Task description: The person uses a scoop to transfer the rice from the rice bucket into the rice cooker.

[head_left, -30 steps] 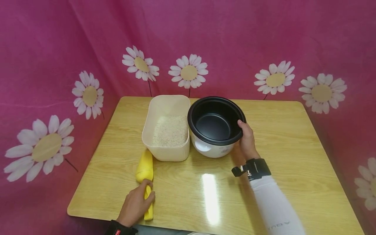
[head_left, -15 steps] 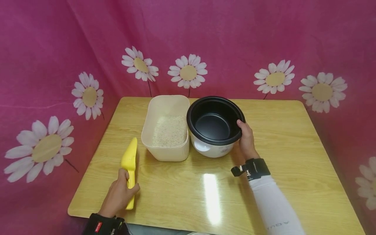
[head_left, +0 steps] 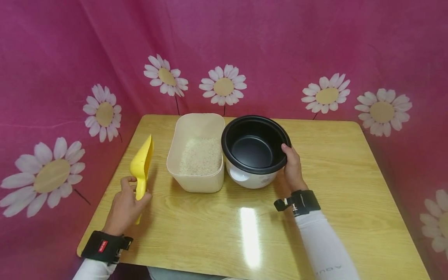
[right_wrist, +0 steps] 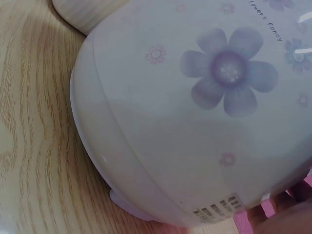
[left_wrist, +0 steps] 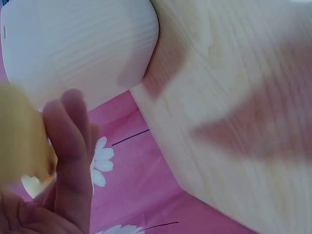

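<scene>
My left hand [head_left: 124, 208] grips a yellow scoop [head_left: 141, 163] by its handle, held up left of a cream bin [head_left: 196, 182] with rice [head_left: 201, 157] inside. In the left wrist view the scoop's handle [left_wrist: 19, 136] is blurred beside the curled fingers. A rice cooker [head_left: 252, 179], white with a black inner pot and no lid on it, stands just right of the bin. With the thumb over its rim, my right hand [head_left: 293, 167] holds the cooker's right side. Flower prints cover the cooker's white body [right_wrist: 161, 107] in the right wrist view.
Everything stands on a wooden table [head_left: 336, 186] with rounded corners. A pink curtain [head_left: 273, 50] with daisy prints hangs behind and along both sides of it.
My left hand has lifted the scoop off the table beside the bin, moving it left and forward with its tip upward. The right hand stays on the rice cooker.
</scene>
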{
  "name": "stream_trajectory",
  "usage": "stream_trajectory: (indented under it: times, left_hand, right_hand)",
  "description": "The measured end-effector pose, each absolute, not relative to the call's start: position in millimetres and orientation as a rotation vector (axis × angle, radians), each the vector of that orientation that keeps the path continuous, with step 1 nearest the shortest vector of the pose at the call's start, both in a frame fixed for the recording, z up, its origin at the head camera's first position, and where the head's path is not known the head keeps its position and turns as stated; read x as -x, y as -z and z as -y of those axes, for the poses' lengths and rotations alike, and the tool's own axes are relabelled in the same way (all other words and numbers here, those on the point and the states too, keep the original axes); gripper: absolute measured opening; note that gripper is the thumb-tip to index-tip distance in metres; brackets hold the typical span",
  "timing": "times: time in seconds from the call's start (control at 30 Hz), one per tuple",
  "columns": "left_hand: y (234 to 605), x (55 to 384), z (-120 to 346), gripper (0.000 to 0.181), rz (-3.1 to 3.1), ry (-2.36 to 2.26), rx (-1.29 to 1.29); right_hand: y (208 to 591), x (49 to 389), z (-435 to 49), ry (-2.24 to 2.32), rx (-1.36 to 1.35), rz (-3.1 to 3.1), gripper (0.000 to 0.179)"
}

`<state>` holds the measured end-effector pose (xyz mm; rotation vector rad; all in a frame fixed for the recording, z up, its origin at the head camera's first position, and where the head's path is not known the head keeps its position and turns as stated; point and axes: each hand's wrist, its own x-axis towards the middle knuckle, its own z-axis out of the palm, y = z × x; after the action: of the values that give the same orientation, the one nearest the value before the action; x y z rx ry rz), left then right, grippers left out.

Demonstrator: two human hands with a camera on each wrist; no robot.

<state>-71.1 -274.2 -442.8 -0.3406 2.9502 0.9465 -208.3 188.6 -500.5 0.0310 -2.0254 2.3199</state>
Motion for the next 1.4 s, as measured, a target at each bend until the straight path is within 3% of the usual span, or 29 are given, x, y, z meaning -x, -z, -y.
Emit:
stream_trajectory:
  times: [0.53, 0.93, 1.4]
  left_hand:
    - [429.2, 94.2, 275.5, 0.058, -3.085, -0.837, 0.184]
    - [419.9, 120.1, 261.5, 0.024, -3.157, -0.791, -0.033]
    - [397.1, 145.3, 240.4, 0.031, -3.114, -0.76, -0.17]
  right_hand:
    - [501.0, 205.9, -189.5, -2.226, -0.029, 2.142, 0.054]
    - [500.2, 204.9, -189.7, -2.189, -0.022, 2.204, 0.055]
    - [498.4, 206.6, -189.5, -2.225, -0.007, 2.125, 0.053]
